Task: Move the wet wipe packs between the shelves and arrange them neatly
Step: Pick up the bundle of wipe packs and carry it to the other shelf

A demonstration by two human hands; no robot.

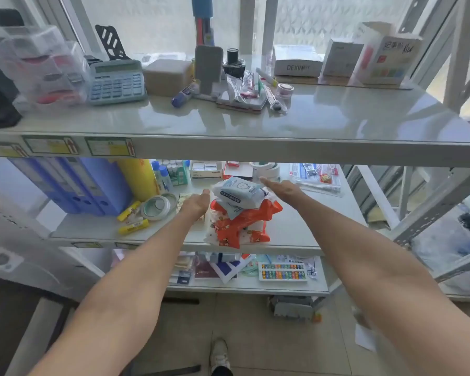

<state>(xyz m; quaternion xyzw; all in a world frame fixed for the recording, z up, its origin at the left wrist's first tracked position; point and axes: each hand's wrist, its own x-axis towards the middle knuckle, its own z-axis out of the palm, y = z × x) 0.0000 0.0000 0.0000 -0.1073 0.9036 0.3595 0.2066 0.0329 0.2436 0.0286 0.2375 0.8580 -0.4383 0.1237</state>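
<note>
A loose pile of wet wipe packs stands on the middle shelf (296, 234). Pale blue packs (238, 192) lie on top, tilted, over several orange and white packs (242, 225). My left hand (197, 203) is flat and open just left of the pile, at the level of its upper packs. My right hand (282, 189) is open on the right side of the pile, fingers stretched toward the back. Both hands flank the pile; whether they touch it is unclear. Neither hand holds a pack.
The top shelf (337, 118) carries a calculator (116, 82), boxes and pens. On the middle shelf are blue binders (87, 185), a yellow roll (139, 177), tape rolls (156, 207), glue sticks (132, 218) and small boxes (205, 169). The bottom shelf holds an abacus (282, 272).
</note>
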